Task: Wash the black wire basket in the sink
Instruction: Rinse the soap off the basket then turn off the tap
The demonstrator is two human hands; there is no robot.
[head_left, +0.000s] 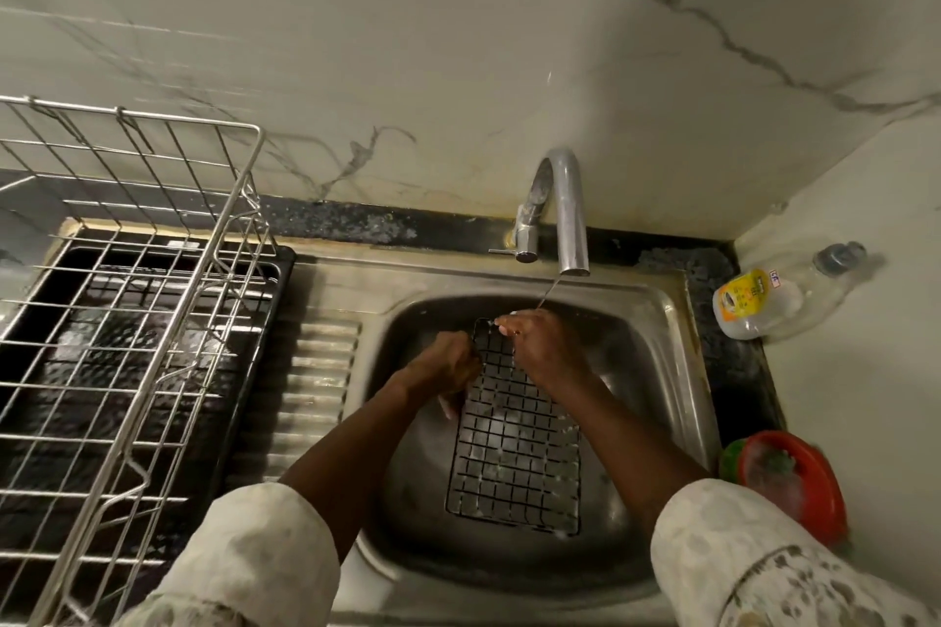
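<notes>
Sleeves of pale, patterned cloth [244, 555] frame the bottom edge, with both bare forearms reaching forward into the sink [677, 372], a rounded basin of dull stainless steel. Lying in that basin, tilted up at its far end, is the black wire basket [514, 448], a rectangular grid of thin dark wires with rounded corners, wet and flecked with foam. The left hand [448, 362] is curled tight around the basket's left rim near the far end; something pale shows just under it, too blurred to tell. The right hand [542, 351] grasps the far edge, its fingertips [504, 321] pinched on the top wire. A thin stream of water [547, 293] falls just beside those fingertips from the curved chrome tap [565, 214].

Left of the basin runs a ribbed steel draining board [315, 372], and beyond that a shiny wire dish rack [127, 295] stands over a black tray [254, 321]. On the right, a red round holder [804, 489] with something green in it sits near the rim, and farther back a clear plastic bottle [774, 300] with a yellow label lies on its side. Behind rises a pale marble-veined wall [458, 41].
</notes>
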